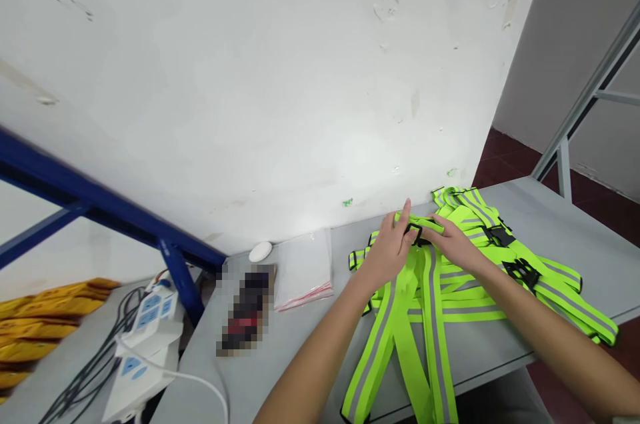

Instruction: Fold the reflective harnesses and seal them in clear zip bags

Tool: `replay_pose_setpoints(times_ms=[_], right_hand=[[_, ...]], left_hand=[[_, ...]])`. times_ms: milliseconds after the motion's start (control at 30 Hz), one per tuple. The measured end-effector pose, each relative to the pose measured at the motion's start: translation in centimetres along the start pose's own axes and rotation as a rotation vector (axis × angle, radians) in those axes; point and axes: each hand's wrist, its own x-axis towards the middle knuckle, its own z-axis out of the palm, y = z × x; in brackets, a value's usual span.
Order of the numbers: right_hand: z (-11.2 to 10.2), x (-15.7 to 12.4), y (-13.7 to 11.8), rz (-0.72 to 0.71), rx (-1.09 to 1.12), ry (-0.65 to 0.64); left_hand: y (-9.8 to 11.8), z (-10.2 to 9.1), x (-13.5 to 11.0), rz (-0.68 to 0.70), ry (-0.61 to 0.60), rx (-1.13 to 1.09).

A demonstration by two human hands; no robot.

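1. My left hand (387, 254) is curled nearly shut, its fingers pinching a narrow neon yellow-green reflective strap (425, 223) right beside a black plastic buckle (414, 233).
2. My right hand (453, 243) sits just beside my left, fingers bent over the same strap, holding it from the other end.
3. The strap lies directly above a heaped pile of neon yellow-green reflective vests with grey stripes (435, 317), which sits under both hands on a grey desk (565, 231) and hangs over its front edge.
4. Left of the pile lie a clear plastic bag with a red seal (303, 271), a small round white disc (261, 251) and a dark object too blurred to name (245, 311).
5. Farther left are white power strips with blue sockets (147, 317), black cables (100, 364) and folded yellow cloth (45, 324).
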Motion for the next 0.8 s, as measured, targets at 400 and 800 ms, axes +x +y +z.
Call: replay_pose_setpoints(times_ms=[400, 800], right_hand=[[-1.3, 1.5, -1.4, -0.175, -0.222, -0.122], [-2.3, 2.0, -3.6, -0.413, -0.222, -0.202]], left_hand=[[-0.4, -1.0, 0.9, 0.102, 0.16, -0.187], [-2.0, -0.5, 1.1, 0.031, 0.219, -0.589]])
